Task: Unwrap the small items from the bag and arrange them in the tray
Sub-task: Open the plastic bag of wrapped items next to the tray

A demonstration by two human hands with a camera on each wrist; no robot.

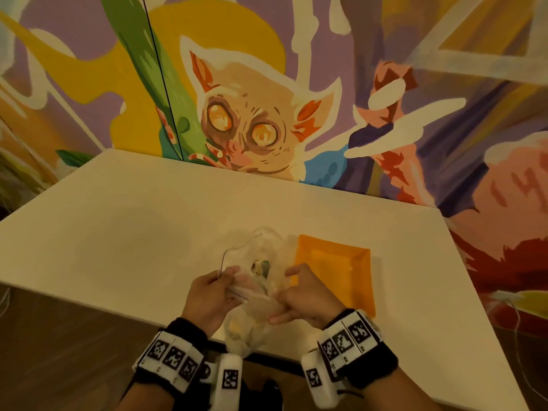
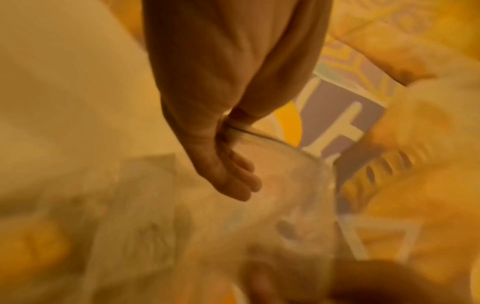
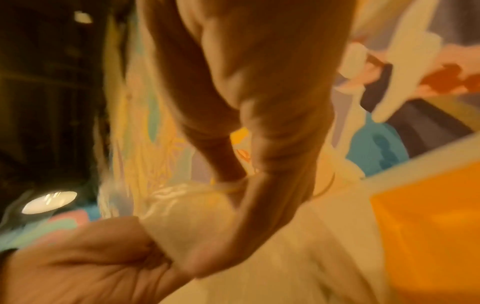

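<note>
A clear plastic bag (image 1: 261, 256) with small wrapped items (image 1: 261, 266) inside lies at the table's near edge, its mouth held apart. My left hand (image 1: 212, 295) pinches the bag's left rim; thumb and fingers clamp the clear film (image 2: 259, 148) in the left wrist view. My right hand (image 1: 299, 295) pinches the right rim, where the film (image 3: 182, 203) bunches between its fingers in the blurred right wrist view. An orange square tray (image 1: 341, 271) sits just right of the bag, nothing visible in it. The bag's bottom (image 1: 243, 333) hangs over the table edge.
The white table (image 1: 133, 232) runs left and far of the bag, against a painted mural wall (image 1: 267, 84). The tray (image 3: 428, 226) lies close beside my right hand. Dark floor shows below the near table edge.
</note>
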